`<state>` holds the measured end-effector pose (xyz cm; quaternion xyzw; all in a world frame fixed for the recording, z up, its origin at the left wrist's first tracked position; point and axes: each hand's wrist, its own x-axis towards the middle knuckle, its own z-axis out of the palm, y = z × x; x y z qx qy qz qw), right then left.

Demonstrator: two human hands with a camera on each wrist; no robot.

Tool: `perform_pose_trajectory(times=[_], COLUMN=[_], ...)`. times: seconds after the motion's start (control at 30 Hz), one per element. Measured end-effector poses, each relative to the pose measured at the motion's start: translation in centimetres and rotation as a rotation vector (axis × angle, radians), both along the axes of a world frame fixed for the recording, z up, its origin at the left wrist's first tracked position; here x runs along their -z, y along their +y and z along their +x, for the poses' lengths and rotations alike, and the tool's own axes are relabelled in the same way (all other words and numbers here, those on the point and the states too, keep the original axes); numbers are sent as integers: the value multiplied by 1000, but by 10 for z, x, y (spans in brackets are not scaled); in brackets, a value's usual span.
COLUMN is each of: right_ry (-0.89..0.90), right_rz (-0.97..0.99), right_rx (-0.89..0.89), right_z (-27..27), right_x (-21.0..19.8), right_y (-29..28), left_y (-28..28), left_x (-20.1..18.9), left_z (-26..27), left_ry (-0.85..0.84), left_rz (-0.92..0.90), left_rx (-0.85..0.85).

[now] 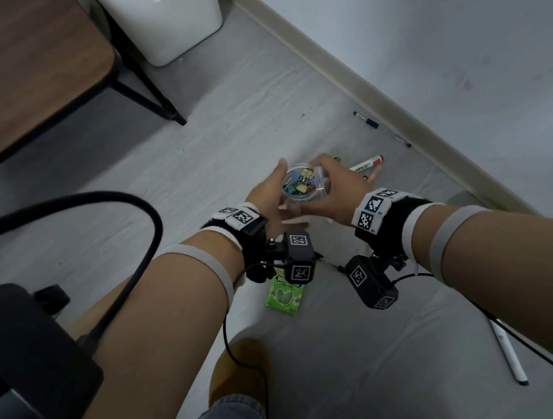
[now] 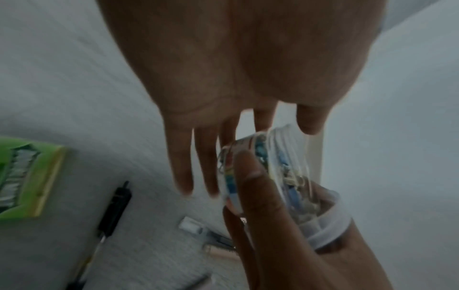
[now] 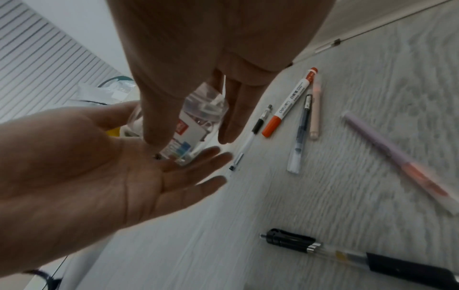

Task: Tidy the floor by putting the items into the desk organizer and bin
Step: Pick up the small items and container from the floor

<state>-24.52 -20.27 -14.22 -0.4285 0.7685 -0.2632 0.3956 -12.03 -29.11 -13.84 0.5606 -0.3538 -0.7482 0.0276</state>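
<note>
step: lifting clip jar [image 1: 305,185] off floor | right hand [image 1: 342,195] grips it, left hand [image 1: 268,198] flat beneath | next: carry to organizer, steady

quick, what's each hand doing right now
Left hand: open, flat fingers supporting the clear tub of binder clips.
Right hand: grips the tub.

Brown wooden desk [image 1: 10,67] on black legs, pale baseboard [image 1: 375,94] along the grey wall [image 1: 453,17].
</note>
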Motion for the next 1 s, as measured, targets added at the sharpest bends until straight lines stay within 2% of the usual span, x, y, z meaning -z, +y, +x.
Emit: perform_pose_trajectory(times=[0.07, 0.23, 0.3, 0.37, 0.47, 0.53, 0.7, 0.8, 0.9, 1.0], right_ry=[40, 223, 294, 389, 478, 443, 168, 235, 373, 381], right_rz=[15, 64, 74, 115, 184, 197, 101, 93, 274, 384], right_rx=[-51, -169, -207, -257, -358, -383, -310, -292, -270, -250], right_z=[3, 7, 9, 9, 5, 2, -1, -6, -11, -11], right_x=[-1, -3, -3, -2, 1, 3, 9, 5, -2, 1], right_y=[-3, -10, -11, -11, -8, -5, 3, 1, -3, -7], left_y=[2, 0, 2, 7, 13, 14, 4, 3, 6, 7], left_x=[1, -1, -2, -1, 2, 4, 12, 15, 16, 14], left_z=[2, -4, -6, -8, -6, -2, 4, 5, 3, 0], left_ry=[75, -6, 6, 32, 19, 17, -24, -4, 34, 28], left_rz=[112, 1, 44, 88, 19, -14, -106, -117, -97, -115], left_rx=[-31, -14, -11, 32, 124, 161, 167, 149, 143, 142])
